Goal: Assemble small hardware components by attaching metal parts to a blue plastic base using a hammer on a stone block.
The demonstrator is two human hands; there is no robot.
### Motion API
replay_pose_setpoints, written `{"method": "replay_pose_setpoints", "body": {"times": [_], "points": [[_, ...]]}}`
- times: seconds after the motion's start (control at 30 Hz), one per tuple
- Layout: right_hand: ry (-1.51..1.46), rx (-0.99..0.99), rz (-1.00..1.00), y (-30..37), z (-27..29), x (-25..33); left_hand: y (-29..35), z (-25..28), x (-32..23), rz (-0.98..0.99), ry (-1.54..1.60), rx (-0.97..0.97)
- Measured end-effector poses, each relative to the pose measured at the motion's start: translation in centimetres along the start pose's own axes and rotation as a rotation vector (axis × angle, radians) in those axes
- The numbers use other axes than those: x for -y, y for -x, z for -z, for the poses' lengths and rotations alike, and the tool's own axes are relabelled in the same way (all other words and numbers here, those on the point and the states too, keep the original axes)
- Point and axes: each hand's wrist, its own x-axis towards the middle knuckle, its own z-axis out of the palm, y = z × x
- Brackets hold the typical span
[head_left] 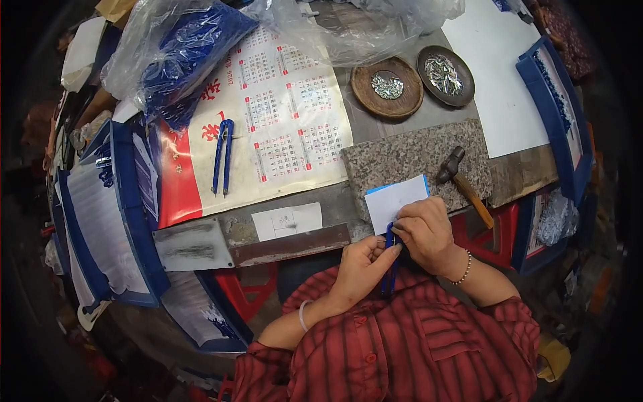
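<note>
In front of my chest, both hands are on one blue two-legged compass, its rounded head up and its legs down. My left hand is closed round the upper legs in a pinch. The fingers of my right hand are bent at the head of the compass and partly hide it. A thin metal piece shows at the left fingertips. Just beyond the hands, white paper with a blue edge overlaps a speckled stone slab. A similar blue compass lies on a printed calendar sheet.
A hammer rests on the slab, its handle past the near edge. Two round bowls hold small metal parts. Blue trays stand left, another blue tray right. A plastic bag of blue pieces lies far left.
</note>
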Motion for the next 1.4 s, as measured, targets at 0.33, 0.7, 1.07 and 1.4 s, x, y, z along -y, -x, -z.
{"method": "replay_pose_setpoints", "body": {"times": [0.33,0.7,1.07,1.4], "points": [[-0.087,0.075,-0.084,-0.9,1.0,0.3,-0.1,0.2,0.4,0.02,-0.004,0.009],[-0.118,0.108,-0.102,-0.8,1.2,0.1,0.0,-0.1,-0.3,0.016,0.032,0.0],[-0.108,0.058,-0.087,-1.1,1.0,0.3,-0.1,0.1,0.3,-0.012,-0.005,0.005],[-0.111,0.09,-0.086,-0.7,1.1,-0.1,0.0,0.1,0.0,-0.002,-0.033,0.0]]}}
